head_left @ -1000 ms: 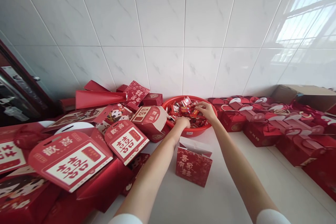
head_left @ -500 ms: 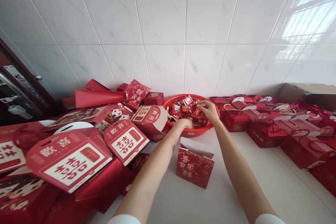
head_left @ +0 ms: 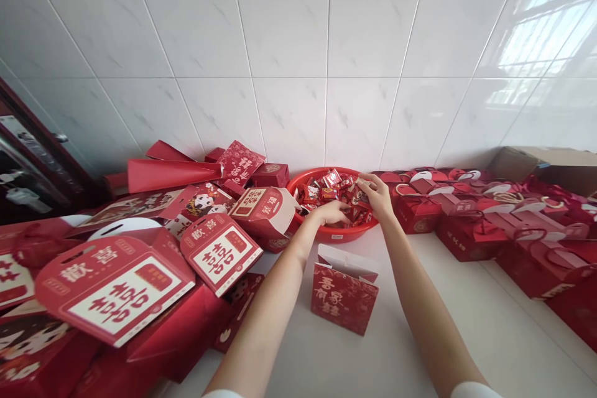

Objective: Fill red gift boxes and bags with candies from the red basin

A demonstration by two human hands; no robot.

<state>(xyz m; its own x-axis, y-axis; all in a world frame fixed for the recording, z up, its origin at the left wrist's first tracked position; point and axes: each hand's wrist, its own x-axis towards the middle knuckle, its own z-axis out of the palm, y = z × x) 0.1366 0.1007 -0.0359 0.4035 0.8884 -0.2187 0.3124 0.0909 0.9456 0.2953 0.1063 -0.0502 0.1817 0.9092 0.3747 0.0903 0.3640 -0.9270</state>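
A red plastic basket [head_left: 336, 236] full of small wrapped candies [head_left: 330, 194] stands against the tiled wall. My left hand [head_left: 333, 212] is over the candies at the front of the basket, fingers spread and touching them; its palm side is hidden. At the basket's right side, my right hand [head_left: 377, 194] has its fingers curled together, and whatever lies between them cannot be made out. Between my forearms stands a red paper gift box [head_left: 344, 300] with gold lettering, upright on the white tabletop [head_left: 298, 348], its top open.
To the left lies a heap of red gift boxes [head_left: 125, 292], some with handle flaps, reaching near my left forearm. Rows of closed red boxes [head_left: 471, 237] fill the right side. Behind them is a brown cardboard box [head_left: 536, 158]. A dark door frame [head_left: 41, 137] borders the far left.
My left hand has lifted slightly out of the candies, showing more of its fingers. My right hand has drawn back to the right, toward the basket's rim. The open gift box stays put.
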